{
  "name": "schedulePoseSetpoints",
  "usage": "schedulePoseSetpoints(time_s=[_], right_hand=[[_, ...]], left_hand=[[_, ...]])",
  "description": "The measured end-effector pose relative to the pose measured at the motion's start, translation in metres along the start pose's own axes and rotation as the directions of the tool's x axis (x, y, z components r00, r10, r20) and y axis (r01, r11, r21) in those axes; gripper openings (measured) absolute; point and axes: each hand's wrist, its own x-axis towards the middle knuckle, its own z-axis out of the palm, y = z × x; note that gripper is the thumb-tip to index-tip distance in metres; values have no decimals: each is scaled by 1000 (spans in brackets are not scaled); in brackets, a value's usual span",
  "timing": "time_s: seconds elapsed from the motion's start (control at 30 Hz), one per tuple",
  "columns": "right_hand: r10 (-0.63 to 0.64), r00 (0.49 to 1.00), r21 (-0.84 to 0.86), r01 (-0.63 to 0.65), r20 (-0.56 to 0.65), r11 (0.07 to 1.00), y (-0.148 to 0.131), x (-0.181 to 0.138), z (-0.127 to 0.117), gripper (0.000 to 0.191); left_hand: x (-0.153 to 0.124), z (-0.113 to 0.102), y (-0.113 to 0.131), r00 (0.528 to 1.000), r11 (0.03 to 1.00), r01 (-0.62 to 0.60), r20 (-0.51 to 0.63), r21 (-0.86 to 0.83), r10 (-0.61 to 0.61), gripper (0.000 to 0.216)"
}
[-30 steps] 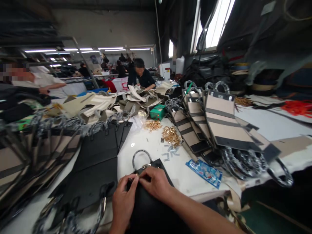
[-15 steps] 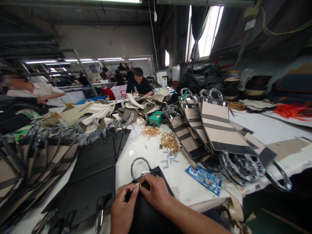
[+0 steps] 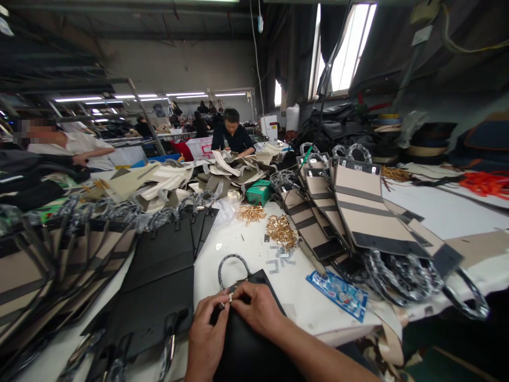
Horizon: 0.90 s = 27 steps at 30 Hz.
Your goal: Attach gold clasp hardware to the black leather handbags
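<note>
A black bag panel [image 3: 246, 345] with a wrapped loop handle [image 3: 233, 262] lies at the near edge of the white table [image 3: 254, 254]. My left hand [image 3: 207, 337] and my right hand [image 3: 256, 307] meet at its top edge. Both pinch a small gold metal fitting [image 3: 229, 298] where the handle joins the panel. Each hand's fingers are closed around that spot. Loose gold fittings [image 3: 281, 231] lie in a heap farther up the table, with a second heap [image 3: 250, 213] beside it.
Stacked black panels [image 3: 159, 276] lie to the left, beige and black striped panels [image 3: 358, 212] to the right. A blue packet [image 3: 338, 289] and a green box [image 3: 258, 192] sit on the table. Other people [image 3: 233, 135] work at the far end and left.
The view shifted slightly. My hands stay pinched at the fitting on the panel's top edge, with only small finger movements.
</note>
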Motion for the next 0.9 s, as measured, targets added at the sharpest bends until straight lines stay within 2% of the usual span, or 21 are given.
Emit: schedulePoseSetpoints(time_s=[0.27, 0.43, 0.53, 0.67, 0.9], right_hand=[[58, 995, -15, -57, 84, 998, -9, -1, -10, 8], [101, 981, -19, -99, 164, 995, -3, -3, -16, 13], [133, 953, 6, -140, 271, 990, 0, 0, -23, 17], [172, 890, 26, -202, 423, 979, -5, 6, -33, 18], [237, 865, 29, -278, 441, 960, -8, 10, -34, 17]], left_hand=[[-5, 2, 11, 992, 992, -123, -35, 37, 125, 12], [-11, 3, 18, 992, 992, -121, -43, 33, 122, 10], [-14, 3, 19, 993, 993, -102, -50, 61, 105, 7], [-16, 2, 22, 991, 990, -122, -39, 72, 125, 6], [-15, 1, 25, 990, 989, -139, -7, 47, 140, 9]])
